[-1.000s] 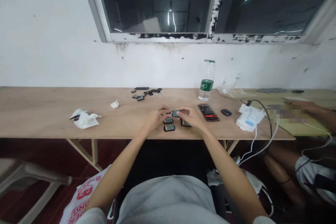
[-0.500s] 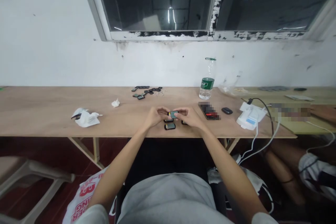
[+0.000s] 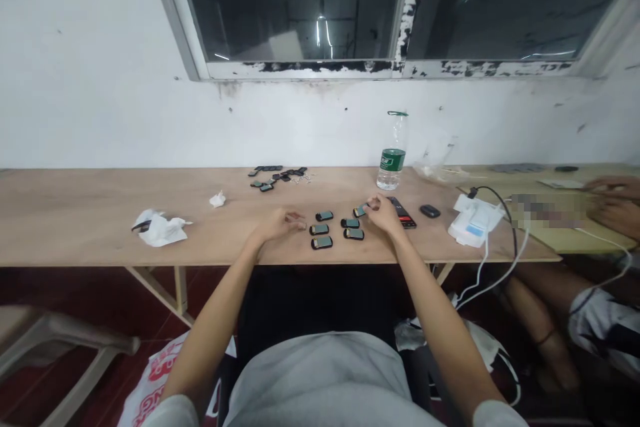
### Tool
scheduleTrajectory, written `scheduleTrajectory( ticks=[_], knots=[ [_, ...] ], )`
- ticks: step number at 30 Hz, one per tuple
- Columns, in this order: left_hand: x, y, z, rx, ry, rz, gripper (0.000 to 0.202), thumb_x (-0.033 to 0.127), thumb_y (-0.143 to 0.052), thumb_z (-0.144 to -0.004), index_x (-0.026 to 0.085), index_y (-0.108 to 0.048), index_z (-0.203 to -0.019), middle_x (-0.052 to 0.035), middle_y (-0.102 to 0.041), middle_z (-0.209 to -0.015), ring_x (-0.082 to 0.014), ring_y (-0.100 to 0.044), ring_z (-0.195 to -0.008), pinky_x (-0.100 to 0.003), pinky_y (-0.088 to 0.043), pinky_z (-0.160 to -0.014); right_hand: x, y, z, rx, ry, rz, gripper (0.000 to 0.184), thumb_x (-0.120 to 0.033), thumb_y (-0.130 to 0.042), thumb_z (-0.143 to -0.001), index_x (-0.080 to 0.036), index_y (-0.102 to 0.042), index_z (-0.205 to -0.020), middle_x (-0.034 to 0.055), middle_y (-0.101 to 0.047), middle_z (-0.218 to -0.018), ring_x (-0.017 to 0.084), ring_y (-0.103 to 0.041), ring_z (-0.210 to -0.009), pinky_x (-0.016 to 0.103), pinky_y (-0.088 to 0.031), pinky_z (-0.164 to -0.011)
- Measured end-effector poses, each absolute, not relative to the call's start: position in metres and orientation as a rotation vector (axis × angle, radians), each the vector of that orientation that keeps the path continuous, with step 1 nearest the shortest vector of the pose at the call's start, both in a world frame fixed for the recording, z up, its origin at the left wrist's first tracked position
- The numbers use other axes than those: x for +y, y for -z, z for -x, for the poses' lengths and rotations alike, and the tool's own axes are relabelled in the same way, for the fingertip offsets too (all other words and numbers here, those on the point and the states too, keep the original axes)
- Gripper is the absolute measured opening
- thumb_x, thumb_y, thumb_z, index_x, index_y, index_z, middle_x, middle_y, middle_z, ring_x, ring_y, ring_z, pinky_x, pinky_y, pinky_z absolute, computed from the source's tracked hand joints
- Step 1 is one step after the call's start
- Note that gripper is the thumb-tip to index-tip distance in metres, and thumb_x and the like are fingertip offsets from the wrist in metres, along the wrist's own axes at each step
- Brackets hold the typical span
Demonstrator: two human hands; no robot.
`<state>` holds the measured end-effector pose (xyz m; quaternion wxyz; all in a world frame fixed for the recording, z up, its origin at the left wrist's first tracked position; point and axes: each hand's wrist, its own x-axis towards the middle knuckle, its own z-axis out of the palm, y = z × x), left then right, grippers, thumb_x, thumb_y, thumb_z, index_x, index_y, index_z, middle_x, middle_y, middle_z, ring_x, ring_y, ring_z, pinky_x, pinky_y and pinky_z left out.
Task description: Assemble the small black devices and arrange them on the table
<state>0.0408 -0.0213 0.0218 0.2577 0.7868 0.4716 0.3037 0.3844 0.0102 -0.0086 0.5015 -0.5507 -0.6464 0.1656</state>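
Several small black oval cases with grey-green rectangular faces lie in two short columns in front of me. My right hand [image 3: 383,215] pinches the right end of a black oval case [image 3: 359,211] at the top of the right column, at table level. Below it lie two more, a middle case [image 3: 350,223] and a lower case [image 3: 354,234]. My left hand [image 3: 284,223] rests beside the left column, fingers loosely apart and holding nothing. That column has a top case [image 3: 325,216], a middle case [image 3: 319,229] and a bottom case [image 3: 321,242].
More dark cases [image 3: 285,177] and tiny pale bits lie farther back. A water bottle [image 3: 391,167], phone [image 3: 404,213], black oval object [image 3: 430,211] and white box with cables [image 3: 470,230] stand right. Crumpled tissue [image 3: 165,228] lies left. Another person's hands [image 3: 615,203] appear far right.
My hands have moved apart from the case they held together. The right hand has brought a case to the right column; the left has drawn back left. Another person's hands have appeared at right.
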Motion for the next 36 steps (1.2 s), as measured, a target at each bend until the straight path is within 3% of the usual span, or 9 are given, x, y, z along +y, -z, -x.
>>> scheduleTrajectory(
  ticks=[3,7,12,18,25,30,36],
  knots=[
    [-0.017,-0.016,-0.034,1.238,-0.775,-2.16,0.051,0.061,-0.075,-0.077,0.018,-0.076,-0.105,-0.0119,-0.078,-0.111,-0.0301,-0.072,-0.103,-0.042,-0.055,-0.093,0.012,0.015,-0.385,-1.589,-0.3,1.366,0.016,-0.027,-0.062,-0.08,-0.021,-0.058,-0.094,0.0015,-0.067,-0.078,0.021,-0.065,-0.075,0.032,-0.049,-0.078],
    [-0.018,-0.014,-0.034,1.23,-0.687,-2.166,0.055,0.064,-0.072,-0.079,0.018,-0.075,-0.109,-0.0119,-0.077,-0.115,-0.0289,-0.072,-0.103,-0.042,-0.056,-0.093,0.011,0.015,-0.381,-1.643,-0.308,1.437,0.004,-0.023,-0.062,-0.082,-0.02,-0.061,-0.081,0.0062,-0.072,-0.084,0.022,-0.068,-0.082,0.033,-0.05,-0.083],
    [-0.017,-0.012,-0.034,1.237,-0.698,-2.137,0.054,0.059,-0.077,-0.075,0.019,-0.075,-0.11,-0.0108,-0.078,-0.113,-0.0291,-0.072,-0.103,-0.042,-0.054,-0.095,0.007,0.012,-0.377,-1.724,-0.362,1.475,0.007,-0.022,-0.065,-0.084,-0.018,-0.07,-0.081,0.0105,-0.077,-0.093,0.023,-0.071,-0.087,0.033,-0.052,-0.086],
    [-0.018,-0.012,-0.037,1.285,-0.742,-2.104,0.048,0.052,-0.081,-0.073,0.02,-0.077,-0.108,-0.0109,-0.079,-0.11,-0.0298,-0.072,-0.097,-0.04,-0.056,-0.088,0.005,0.015,-0.374,-1.762,-0.345,1.446,0.01,-0.026,-0.071,-0.084,-0.017,-0.074,-0.085,0.0097,-0.077,-0.09,0.023,-0.071,-0.082,0.033,-0.053,-0.082],
    [-0.018,-0.009,-0.039,1.349,-0.703,-2.114,0.051,0.05,-0.077,-0.076,0.018,-0.076,-0.115,-0.0149,-0.073,-0.127,-0.0335,-0.071,-0.109,-0.042,-0.054,-0.095,0.002,0.014,-0.37,-1.824,-0.357,1.386,0.016,-0.031,-0.067,-0.09,-0.017,-0.075,-0.09,0.0095,-0.078,-0.093,0.022,-0.071,-0.084,0.031,-0.052,-0.081],
    [-0.016,-0.006,-0.036,1.395,-0.706,-2.166,0.046,0.053,-0.076,-0.076,0.02,-0.078,-0.108,-0.0119,-0.077,-0.115,-0.0319,-0.072,-0.099,-0.04,-0.055,-0.089,-0.005,0.003,-0.371,-1.879,-0.412,1.362,0.015,-0.026,-0.064,-0.089,-0.015,-0.074,-0.085,0.0083,-0.077,-0.088,0.02,-0.069,-0.078,0.028,-0.05,-0.075],
    [-0.017,-0.01,-0.032,1.367,-0.711,-2.133,0.044,0.057,-0.079,-0.07,0.022,-0.079,-0.097,-0.0094,-0.079,-0.103,-0.0312,-0.071,-0.094,-0.04,-0.055,-0.086,-0.003,0.007,-0.375,-1.954,-0.481,1.427,0.019,-0.035,-0.076,-0.08,-0.016,-0.073,-0.084,0.0065,-0.075,-0.082,0.021,-0.068,-0.076,0.028,-0.049,-0.07]
  ],
)
